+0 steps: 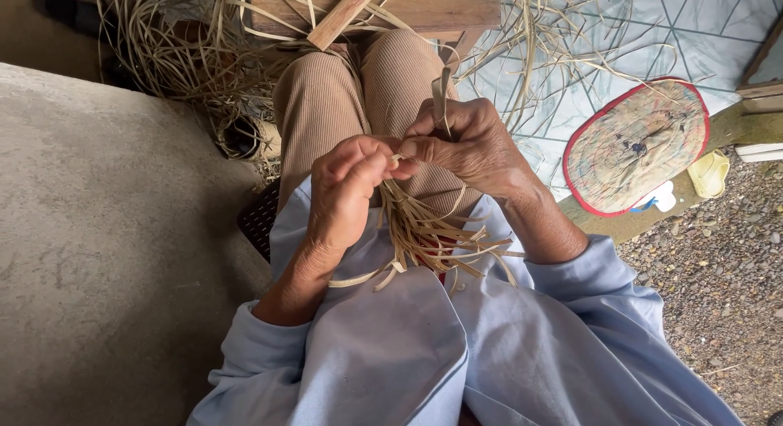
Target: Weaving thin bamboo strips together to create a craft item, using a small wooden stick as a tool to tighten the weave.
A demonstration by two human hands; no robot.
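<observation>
Grey concrete floor (98, 255) fills the left of the view, pale patterned tiles (693, 26) the upper right and gravel (726, 287) the lower right. Bundle of flat straw-coloured strips (424, 234) sits over the person's lap, above the light blue garment (489, 344); its upper end is gathered between both hands, its lower ends fan out loose. Left hand (347, 189) is closed, fingertips pinching the strips at the gathering point; right hand (469, 145) is closed likewise, pinching the same point, with one strip end standing up past its fingers; the two hands touch. Brown ribbed trousers (342, 92) lie beneath the hands; loose strips (188, 59) are heaped on the floor beyond the knees; wooden bench (457, 6) stands at the top edge; red-rimmed woven fan (636, 145) lies well apart on the right, a yellow slipper (708, 173) just beside it.
</observation>
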